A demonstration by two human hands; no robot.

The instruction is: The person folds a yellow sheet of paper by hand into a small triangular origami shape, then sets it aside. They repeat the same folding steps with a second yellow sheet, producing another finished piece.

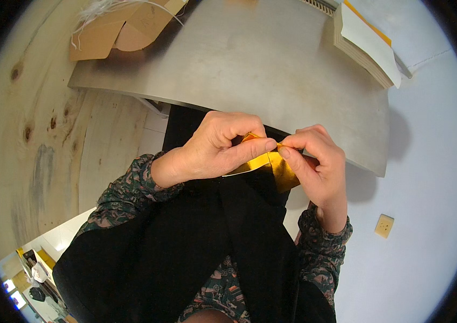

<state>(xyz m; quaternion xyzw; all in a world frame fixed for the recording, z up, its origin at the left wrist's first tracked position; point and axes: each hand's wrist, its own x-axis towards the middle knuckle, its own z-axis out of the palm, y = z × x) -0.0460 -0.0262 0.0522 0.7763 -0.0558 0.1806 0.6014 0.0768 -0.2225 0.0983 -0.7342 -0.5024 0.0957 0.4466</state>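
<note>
A sheet of shiny gold foil paper [284, 171] is held above my lap, in front of the table's near edge. My left hand [230, 145] grips its folded upper part between thumb and curled fingers. My right hand [313, 157] pinches a small fold of the same paper between thumb and index finger, close to the left thumb tip. A crease runs through the gold surface, and a pale edge shows at the lower left of the sheet. Both hands cover part of the paper, so its full shape is hidden.
Before me stands a grey table [244, 72]. A cardboard box [131, 30] with white strings [103, 10] lies at its far left. On the far right is a thick stack of paper [363, 48]. A wooden board [51, 121] flanks my left; a white wall [422, 161] with a socket [384, 225] is at right.
</note>
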